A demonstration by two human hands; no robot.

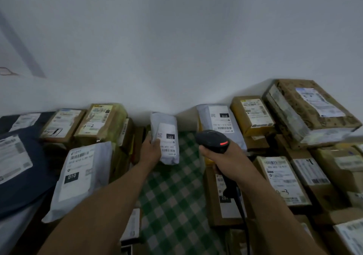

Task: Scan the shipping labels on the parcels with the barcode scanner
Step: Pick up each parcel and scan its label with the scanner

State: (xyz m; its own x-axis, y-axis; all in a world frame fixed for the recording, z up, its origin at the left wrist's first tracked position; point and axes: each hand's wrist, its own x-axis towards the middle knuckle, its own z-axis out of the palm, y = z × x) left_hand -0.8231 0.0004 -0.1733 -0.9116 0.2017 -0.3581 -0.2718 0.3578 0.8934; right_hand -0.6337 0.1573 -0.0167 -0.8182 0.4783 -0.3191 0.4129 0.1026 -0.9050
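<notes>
My right hand [225, 159] grips the barcode scanner [213, 140], red light lit. Left hand [152, 149] holds a small white parcel [166, 137] just left of the scanner, label [169, 141] up, over the green checked cloth [174, 196]. Boxes stacked either side

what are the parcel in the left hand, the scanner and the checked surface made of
Parcel: looks like soft grey-white plastic mailer, wrinkled, slightly glossy, paper label.
Scanner: black matte hard plastic, apparently.
Checked surface: green-and-white, probably cloth; blur leaves it open.
</notes>
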